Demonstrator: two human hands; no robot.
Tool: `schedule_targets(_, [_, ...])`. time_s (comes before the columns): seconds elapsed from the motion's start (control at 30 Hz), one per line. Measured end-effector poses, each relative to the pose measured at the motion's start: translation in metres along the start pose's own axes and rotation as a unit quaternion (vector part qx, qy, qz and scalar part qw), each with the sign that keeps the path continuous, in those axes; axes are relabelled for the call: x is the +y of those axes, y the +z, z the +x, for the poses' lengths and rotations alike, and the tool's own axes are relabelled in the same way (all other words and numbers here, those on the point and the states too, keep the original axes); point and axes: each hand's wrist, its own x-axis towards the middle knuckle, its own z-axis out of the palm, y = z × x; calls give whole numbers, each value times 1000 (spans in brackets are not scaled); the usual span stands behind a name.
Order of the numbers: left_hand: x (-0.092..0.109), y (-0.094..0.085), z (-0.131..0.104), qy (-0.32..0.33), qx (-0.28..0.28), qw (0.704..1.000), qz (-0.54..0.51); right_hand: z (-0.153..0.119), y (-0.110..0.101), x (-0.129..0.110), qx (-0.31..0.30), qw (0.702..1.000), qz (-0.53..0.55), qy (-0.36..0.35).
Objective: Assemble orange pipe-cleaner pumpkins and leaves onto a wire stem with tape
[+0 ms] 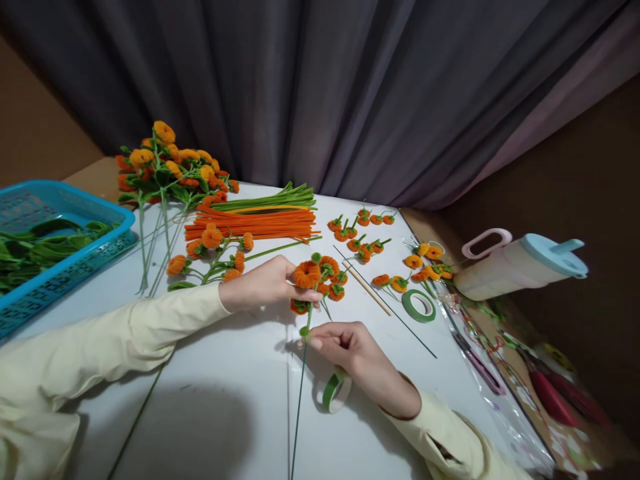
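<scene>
My left hand (pixel 265 283) pinches the top of a stem bearing a cluster of orange chenille flowers (pixel 307 274) and small green buds. Lower down, the fingertips of my right hand (pixel 357 350) close on the same stem, just beneath a small green piece (pixel 305 331). From there a thin dark green wire (pixel 299 407) runs down towards the near edge. A roll of green floral tape (pixel 336 391) is under my right palm; whether the fingers hold it or its strip is hidden.
Left stand a blue basket (pixel 65 273) of green leaves and finished flower stems (pixel 165 160). Orange pipe cleaners (pixel 255 224) lie at the back. Loose flower heads (pixel 365 250), a wooden stick (pixel 367 288), another tape roll (pixel 419 306), scissors (pixel 480 363) and a tumbler (pixel 520 267) are right.
</scene>
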Motion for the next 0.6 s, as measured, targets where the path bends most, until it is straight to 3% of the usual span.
schedule_targets(0.13, [-12, 2, -3, 58, -25, 994, -87, 0, -2, 3, -17, 999, 34, 1])
schedule_targets(0.27, [-19, 9, -5, 34, 6, 994, -102, 0, 2, 8, -3, 999, 51, -7])
schedule_targets(0.47, [-30, 27, -39, -27, 220, 975, -12, -4, 7, 12, 10, 999, 28, -14])
schedule_targets(0.6, [-38, 42, -59, -70, 141, 988, -10, -6, 8, 10, 5, 999, -32, -25])
